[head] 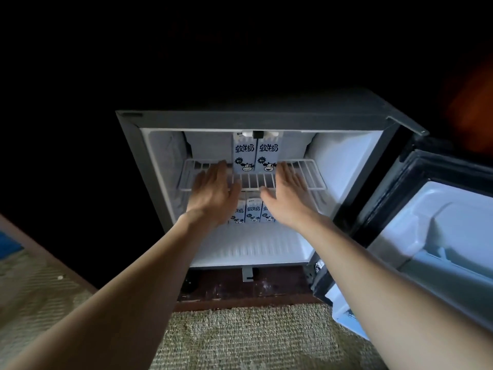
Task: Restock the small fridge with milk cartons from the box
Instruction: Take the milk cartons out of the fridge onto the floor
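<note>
The small fridge (128,145) stands with its door swung out to the right. Two white milk cartons (254,154) with a cartoon cow stand side by side at the back of the wire shelf (306,177). Below them, three more cartons (253,213) stand on the fridge floor, partly hidden by my hands. My left hand (214,189) and my right hand (286,193) reach in over the shelf's front, fingers straight, one on each side of the upper cartons. Neither hand holds anything. The box is not in view.
The fridge door (432,236) hangs open at the right, its white inner liner facing me. A woven mat (253,340) covers the floor in front. A wooden edge (40,249) runs along the left. The surroundings are dark.
</note>
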The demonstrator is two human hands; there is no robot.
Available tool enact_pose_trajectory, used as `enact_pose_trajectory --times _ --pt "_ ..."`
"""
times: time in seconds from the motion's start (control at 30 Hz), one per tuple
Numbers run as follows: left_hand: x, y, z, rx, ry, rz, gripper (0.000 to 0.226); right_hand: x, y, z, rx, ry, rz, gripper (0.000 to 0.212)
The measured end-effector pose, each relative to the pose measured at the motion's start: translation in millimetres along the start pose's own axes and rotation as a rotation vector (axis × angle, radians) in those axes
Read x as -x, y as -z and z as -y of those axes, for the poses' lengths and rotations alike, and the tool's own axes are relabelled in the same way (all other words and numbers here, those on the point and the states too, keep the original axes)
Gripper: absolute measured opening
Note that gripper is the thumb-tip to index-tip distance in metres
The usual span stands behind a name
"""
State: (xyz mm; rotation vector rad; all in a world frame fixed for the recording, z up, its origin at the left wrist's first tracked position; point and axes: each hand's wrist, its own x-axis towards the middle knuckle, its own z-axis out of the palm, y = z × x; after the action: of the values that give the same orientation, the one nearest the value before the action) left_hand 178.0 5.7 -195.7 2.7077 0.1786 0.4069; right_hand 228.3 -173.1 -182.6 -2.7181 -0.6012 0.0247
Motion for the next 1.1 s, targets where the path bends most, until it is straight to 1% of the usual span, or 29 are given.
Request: enact_pose_trajectory --times 0.07,0.13,0.2,0.27,0.37,0.47,0.5,0.6,0.67,0.77,0.87,1.0,1.1 --pt "-7.8 -3.5 -3.5 -0.036 -0.004 -0.047 0.051 -5.3 3.4 -0.1 -0.086 -0.032 -0.025 0.074" --pt "-17.4 -7.5 -3.0 -0.030 -0.007 -0.051 0.057 -10.0 6.4 -1.2 -0.145 -0.038 -0.065 0.072" --pt "-27.4 -7.7 -2.9 0.068 0.042 0.006 0.064 -16.7 5.4 -3.9 -0.163 -0.016 -0.106 0.069" --pt "-37.7 -7.9 -1.2 0.157 0.084 0.047 0.066 -25.9 2.4 -7.4 -0.198 -0.016 -0.161 0.060" --pt "-44.3 -9.7 0.1 0.230 0.084 0.042 0.058 -39.4 -1.0 -8.9 -0.244 -0.043 -0.205 0.052" --pt "-46.8 -8.9 -3.2 0.351 0.117 0.038 0.041 -47.9 -6.1 -9.5 -0.259 -0.071 -0.229 0.054" --pt "-47.3 -8.5 -3.5 0.373 0.136 0.034 0.038 -48.6 -6.8 -9.1 -0.265 -0.079 -0.235 0.053" --pt "-47.4 -8.4 -2.9 0.360 0.189 0.021 0.042 -45.5 -3.5 -7.1 -0.309 -0.113 -0.238 0.049" --pt "-45.0 -6.6 -3.9 0.343 0.203 0.022 0.044 -42.3 -0.3 -5.3 -0.326 -0.133 -0.236 0.052" --pt "-39.7 -1.3 -8.3 0.359 0.200 0.024 0.044 -37.8 2.7 -1.7 -0.381 -0.112 -0.237 0.061" --pt "-34.1 3.9 -13.2 0.428 0.193 0.040 0.042 -33.7 6.9 4.4 -0.511 -0.076 -0.208 0.058" --pt "-22.3 8.8 -20.9 0.532 0.194 0.042 0.043 -29.9 7.7 3.3 -0.593 -0.090 -0.170 0.069" --pt "-12.9 9.7 -24.4 0.572 0.219 0.025 0.034 -21.8 12.1 2.9 -0.632 -0.089 -0.144 0.069"
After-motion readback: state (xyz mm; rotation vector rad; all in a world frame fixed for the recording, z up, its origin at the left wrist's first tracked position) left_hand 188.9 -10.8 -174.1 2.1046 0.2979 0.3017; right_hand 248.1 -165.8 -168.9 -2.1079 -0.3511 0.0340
